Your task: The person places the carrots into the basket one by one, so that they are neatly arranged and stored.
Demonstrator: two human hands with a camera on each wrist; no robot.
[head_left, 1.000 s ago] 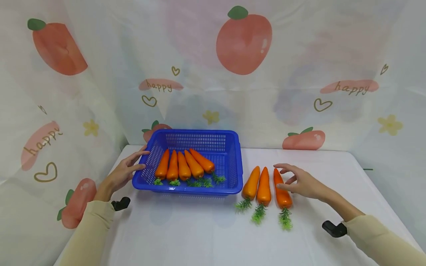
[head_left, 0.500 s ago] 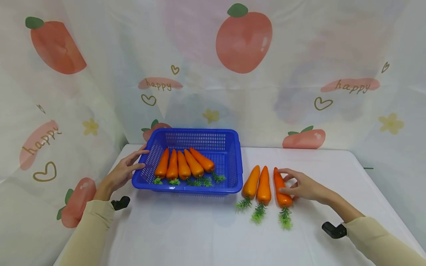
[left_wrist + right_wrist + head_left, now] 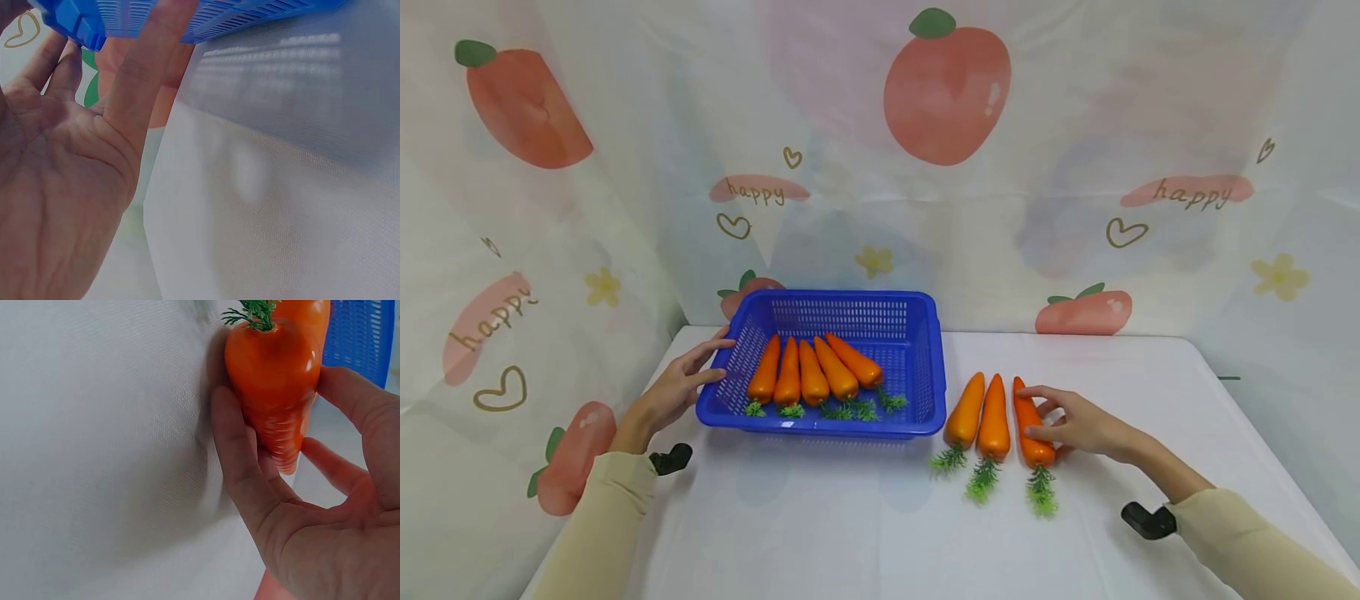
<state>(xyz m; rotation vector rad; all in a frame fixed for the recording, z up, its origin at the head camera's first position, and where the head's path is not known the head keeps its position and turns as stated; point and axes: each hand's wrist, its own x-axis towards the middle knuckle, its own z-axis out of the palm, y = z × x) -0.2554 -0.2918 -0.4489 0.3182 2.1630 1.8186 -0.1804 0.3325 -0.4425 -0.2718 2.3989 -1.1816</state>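
A blue plastic basket (image 3: 880, 427) stands on the white-covered table with several orange carrots (image 3: 814, 373) side by side in it. My left hand (image 3: 672, 390) rests at the basket's left rim, thumb and fingers fairly straight against it. To the right of the basket lie three carrots with green leafy tops, tips pointing away. My right hand (image 3: 1078, 423) holds the rightmost carrot (image 3: 1028, 425) between thumb and fingers. In the right wrist view, the fingers lie along both sides of this carrot (image 3: 274, 369), close over the cloth.
Two carrots, the left one (image 3: 966, 410) and the middle one (image 3: 994, 421), lie between the basket and my right hand. A fruit-printed cloth wall (image 3: 985, 250) rises behind the table, with another side of it at the left.
My right hand has gone from hovering at the rightmost carrot to closing its thumb and fingers around it. The left hand and basket have stayed in place.
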